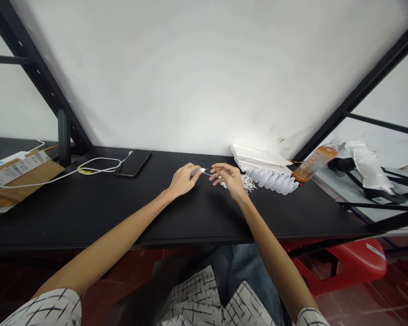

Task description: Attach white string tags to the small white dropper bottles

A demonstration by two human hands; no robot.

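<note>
Over the middle of the black table, my left hand (185, 179) is closed on a small clear item with a white tip (201, 170). A thin white string (208, 174) runs from that tip toward my right hand. My right hand (227, 178) is just to the right, its fingers curved and apart, near the string; whether they touch it is too small to tell. Beside and partly behind my right hand lies a pile of short white strings (248, 183). Several translucent white pieces (272, 180) lie in a row to the right of the pile.
A stack of white sheets (258, 158) lies by the wall. An orange bottle (314, 163) is at the right end of the black table (122, 213). A phone (134, 163), a white cable (98, 170) and a cardboard package (23, 174) are on the left. A red stool (357, 262) stands below.
</note>
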